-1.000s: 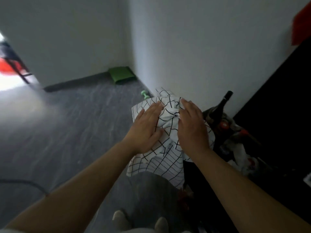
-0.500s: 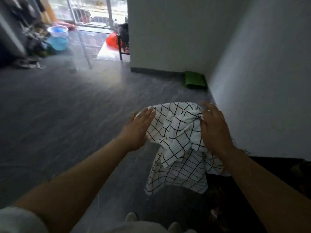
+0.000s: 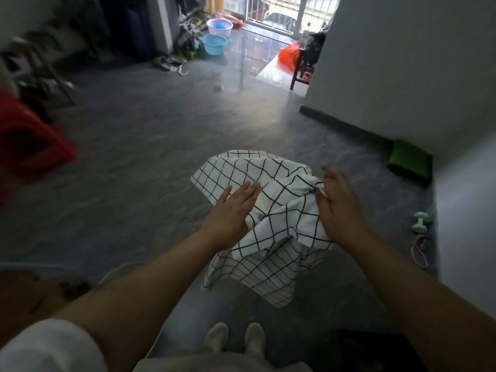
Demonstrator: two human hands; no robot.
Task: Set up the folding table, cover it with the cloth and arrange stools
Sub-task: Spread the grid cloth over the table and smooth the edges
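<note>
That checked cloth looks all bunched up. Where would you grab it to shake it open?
Probably the flat corner of the checked cloth at its far left, pinched from the left by the left hand. That edge lies smooth and single-layered, while the right side is twisted into a knot under the right hand, and the lower part hangs in folds.

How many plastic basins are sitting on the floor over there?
2. A white basin sits farther back near the doorway, and a blue basin just in front of it. Clutter beside them may hide more.
</note>
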